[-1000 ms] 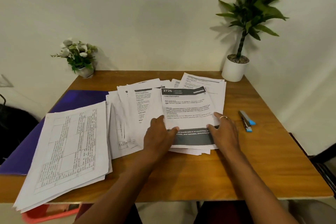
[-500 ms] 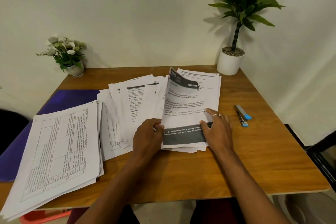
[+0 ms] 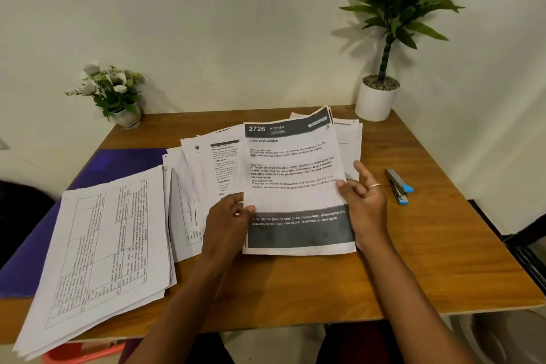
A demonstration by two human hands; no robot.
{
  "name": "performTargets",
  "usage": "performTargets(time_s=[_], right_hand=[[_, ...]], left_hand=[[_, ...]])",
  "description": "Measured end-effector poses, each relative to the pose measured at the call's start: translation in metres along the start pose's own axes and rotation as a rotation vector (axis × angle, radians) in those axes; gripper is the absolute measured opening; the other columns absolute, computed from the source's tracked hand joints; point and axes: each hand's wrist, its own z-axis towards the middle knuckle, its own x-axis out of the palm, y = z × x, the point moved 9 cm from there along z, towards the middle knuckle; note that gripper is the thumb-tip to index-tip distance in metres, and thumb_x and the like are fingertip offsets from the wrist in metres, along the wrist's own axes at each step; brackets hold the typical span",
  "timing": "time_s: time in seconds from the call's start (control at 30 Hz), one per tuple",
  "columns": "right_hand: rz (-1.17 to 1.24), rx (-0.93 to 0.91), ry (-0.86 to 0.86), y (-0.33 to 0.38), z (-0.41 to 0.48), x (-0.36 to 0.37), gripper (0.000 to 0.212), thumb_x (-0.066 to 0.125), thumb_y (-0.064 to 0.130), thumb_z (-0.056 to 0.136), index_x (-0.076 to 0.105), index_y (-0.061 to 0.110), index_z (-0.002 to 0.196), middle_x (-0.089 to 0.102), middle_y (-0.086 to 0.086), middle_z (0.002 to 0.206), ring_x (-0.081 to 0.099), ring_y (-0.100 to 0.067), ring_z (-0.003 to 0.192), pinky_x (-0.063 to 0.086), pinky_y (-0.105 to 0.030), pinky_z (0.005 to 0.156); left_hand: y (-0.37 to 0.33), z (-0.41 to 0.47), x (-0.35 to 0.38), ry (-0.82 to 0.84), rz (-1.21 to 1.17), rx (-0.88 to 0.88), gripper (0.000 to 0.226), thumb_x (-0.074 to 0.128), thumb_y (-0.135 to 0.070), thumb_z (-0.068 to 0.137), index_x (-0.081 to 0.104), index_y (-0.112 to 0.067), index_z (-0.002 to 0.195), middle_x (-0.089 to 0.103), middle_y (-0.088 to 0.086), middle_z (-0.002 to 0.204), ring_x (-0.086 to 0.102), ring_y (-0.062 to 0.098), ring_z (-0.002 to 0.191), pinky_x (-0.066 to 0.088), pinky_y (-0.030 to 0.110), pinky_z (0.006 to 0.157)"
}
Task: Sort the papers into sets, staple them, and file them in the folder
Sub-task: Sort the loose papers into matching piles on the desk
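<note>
Desk log. I took 12 o'clock as the wall edge of the table (image 3: 428, 260).

- The "2726" sheet (image 3: 295, 180) sat dead centre, its top lifted and curling off the pile beneath.
- Left hand (image 3: 227, 224) pinched the sheet's left edge, thumb on top and fingers curled under.
- Right hand (image 3: 363, 204) had its thumb on the right edge and its fingers spread loose. I saw no firm pinch there.
- Loose papers (image 3: 206, 162) were fanned between 10 and 12 o'clock, overlapping unevenly.
- The form stack (image 3: 103, 245) lay at 8 o'clock, partly on the purple folder (image 3: 118, 162) at 9 to 10 o'clock.
- The stapler (image 3: 399, 186) lay at 3 o'clock, apart from the papers.

Risks, as I judged them:

- With only one hand really gripping, the sheet could twist or crease if it were pulled.
- I could not tell how many pages were pinched, so a stray page could ride along and get stapled into the wrong set.
- The fan could slide and mix the sets if it were nudged.
- The form stack overhung the near edge, so a forearm brush could tip it off.
- The stack also covered the folder, which would block filing.
</note>
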Motion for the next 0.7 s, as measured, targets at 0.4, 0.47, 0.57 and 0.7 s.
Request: performTargets(time_s=[0.4, 0.47, 0.57, 0.7], right_hand=[[0.075, 0.007, 0.127, 0.000, -0.003, 0.012, 0.023, 0.069, 0.006, 0.089, 0.063, 0.016, 0.109, 0.079, -0.005, 0.100, 0.075, -0.020, 0.092, 0.061, -0.028, 0.069], [0.088, 0.017, 0.150, -0.002, -0.005, 0.014, 0.031, 0.078, 0.021, 0.081, 0.064, 0.018, 0.108, 0.078, -0.009, 0.104, 0.075, -0.024, 0.096, 0.062, -0.031, 0.071], [0.077, 0.033, 0.174, -0.004, -0.004, 0.015, 0.040, 0.081, 0.028, 0.074, 0.064, 0.017, 0.108, 0.077, -0.009, 0.106, 0.074, -0.024, 0.098, 0.063, -0.032, 0.071], [0.067, 0.012, 0.176, -0.002, -0.003, 0.016, 0.020, 0.069, 0.002, 0.086, 0.063, 0.010, 0.103, 0.079, -0.004, 0.097, 0.074, -0.016, 0.091, 0.060, -0.025, 0.071]], left_hand=[[-0.003, -0.003, -0.008, -0.009, -0.363, 0.023, 0.032, 0.054, -0.039, 0.103, 0.064, -0.026, 0.130, 0.069, -0.013, 0.129, 0.069, 0.013, 0.115, 0.060, 0.036, 0.093], [0.000, -0.005, -0.009, -0.056, -0.412, 0.017, 0.022, 0.052, -0.033, 0.105, 0.067, -0.028, 0.121, 0.072, -0.014, 0.121, 0.070, 0.008, 0.110, 0.060, 0.028, 0.088], [0.000, -0.007, -0.012, -0.104, -0.404, 0.029, 0.016, 0.052, -0.030, 0.105, 0.067, -0.035, 0.108, 0.074, -0.023, 0.107, 0.070, 0.001, 0.101, 0.059, 0.018, 0.077], [0.001, -0.006, -0.014, -0.123, -0.405, 0.028, 0.016, 0.053, -0.029, 0.105, 0.068, -0.032, 0.109, 0.073, -0.021, 0.109, 0.069, 0.000, 0.100, 0.056, 0.012, 0.074]])
